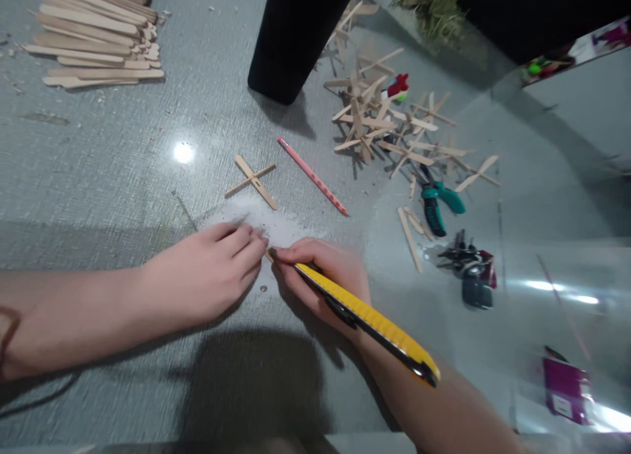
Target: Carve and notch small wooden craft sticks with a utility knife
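Observation:
My right hand (pixel 320 276) is closed around a yellow utility knife (pixel 369 313), whose front end points at the fingertips of my left hand (pixel 217 270). Those left fingers are pressed together on a small wooden stick (pixel 269 255), mostly hidden, with a short part showing between the hands. White dust (pixel 290 225) lies on the table under and beyond the fingers. Just past them, two sticks form a wooden cross (pixel 253 178). A pink pencil (pixel 313 175) lies to the right of the cross.
Loose wooden sticks (pixel 98 37) are stacked at the upper left. A black box-like object (pixel 296 40) stands at the top middle. Crossed sticks (pixel 365 122) are heaped right of it, near green-handled pliers (pixel 436 204), keys (pixel 470 263) and a purple packet (pixel 564 385).

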A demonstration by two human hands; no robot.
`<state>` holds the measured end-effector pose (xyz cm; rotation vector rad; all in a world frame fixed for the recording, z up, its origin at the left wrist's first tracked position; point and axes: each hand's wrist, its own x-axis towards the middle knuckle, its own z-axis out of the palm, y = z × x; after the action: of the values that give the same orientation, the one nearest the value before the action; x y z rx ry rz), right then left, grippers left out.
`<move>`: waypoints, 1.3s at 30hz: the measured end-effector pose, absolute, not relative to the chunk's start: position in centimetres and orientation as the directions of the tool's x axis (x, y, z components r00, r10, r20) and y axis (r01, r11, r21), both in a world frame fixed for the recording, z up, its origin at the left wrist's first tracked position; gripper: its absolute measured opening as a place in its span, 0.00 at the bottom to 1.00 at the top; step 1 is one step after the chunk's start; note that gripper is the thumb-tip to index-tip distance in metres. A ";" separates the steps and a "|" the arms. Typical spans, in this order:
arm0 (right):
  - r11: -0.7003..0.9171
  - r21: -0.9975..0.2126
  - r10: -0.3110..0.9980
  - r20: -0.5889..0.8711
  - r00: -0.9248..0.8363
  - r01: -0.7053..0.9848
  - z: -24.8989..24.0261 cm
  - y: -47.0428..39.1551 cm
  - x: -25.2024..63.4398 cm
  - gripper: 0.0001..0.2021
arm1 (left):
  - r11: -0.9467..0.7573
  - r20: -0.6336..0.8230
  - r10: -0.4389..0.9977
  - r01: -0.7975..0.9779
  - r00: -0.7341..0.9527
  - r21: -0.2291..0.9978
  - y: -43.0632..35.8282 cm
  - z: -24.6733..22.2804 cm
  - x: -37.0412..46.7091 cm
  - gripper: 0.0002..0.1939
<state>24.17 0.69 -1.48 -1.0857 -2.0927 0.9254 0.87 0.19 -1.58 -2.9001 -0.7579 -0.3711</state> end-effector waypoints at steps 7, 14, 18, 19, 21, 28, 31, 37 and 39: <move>0.451 -0.778 0.846 0.217 -0.487 0.436 -1.5 0.6 23.9 0.05 | -0.851 0.201 0.513 0.525 0.835 -0.011 -0.3 -2.0 0.9 0.29; 0.469 -0.753 0.842 0.225 -0.490 0.461 -1.1 0.6 23.5 0.06 | -0.860 0.162 0.499 0.510 0.851 -0.030 -0.2 -1.6 1.1 0.35; 0.485 -0.741 0.834 0.230 -0.502 0.465 -1.1 0.6 23.6 0.06 | -0.855 0.155 0.508 0.518 0.847 -0.029 -0.2 -1.4 1.2 0.38; 0.490 -0.737 0.831 0.236 -0.504 0.464 -1.1 0.6 23.6 0.05 | -0.855 0.156 0.509 0.519 0.847 -0.026 -0.2 -1.4 1.2 0.38; 0.498 -0.732 0.829 0.243 -0.504 0.466 -1.2 0.6 23.6 0.05 | -0.855 0.162 0.508 0.518 0.846 -0.020 -0.1 -1.4 1.3 0.37; 0.491 -0.742 0.829 0.235 -0.508 0.457 -1.3 0.5 23.7 0.06 | -0.857 0.170 0.506 0.515 0.846 -0.013 0.0 -1.3 1.2 0.37; 0.483 -0.753 0.829 0.229 -0.511 0.446 -1.2 0.5 23.8 0.07 | -0.855 0.162 0.509 0.518 0.846 -0.017 0.0 -1.2 1.2 0.36; 0.484 -0.757 0.827 0.233 -0.511 0.439 -1.4 0.5 23.9 0.06 | -0.853 0.150 0.513 0.522 0.846 -0.026 -0.1 -1.3 1.3 0.35; 0.489 -0.757 0.824 0.239 -0.514 0.432 -1.4 0.6 24.0 0.06 | -0.851 0.153 0.515 0.524 0.844 -0.026 -0.1 -1.3 1.3 0.35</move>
<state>23.98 0.58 -1.41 -1.0301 -2.1413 0.8558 1.29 -0.09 -1.29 -2.9526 -0.8327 -0.2161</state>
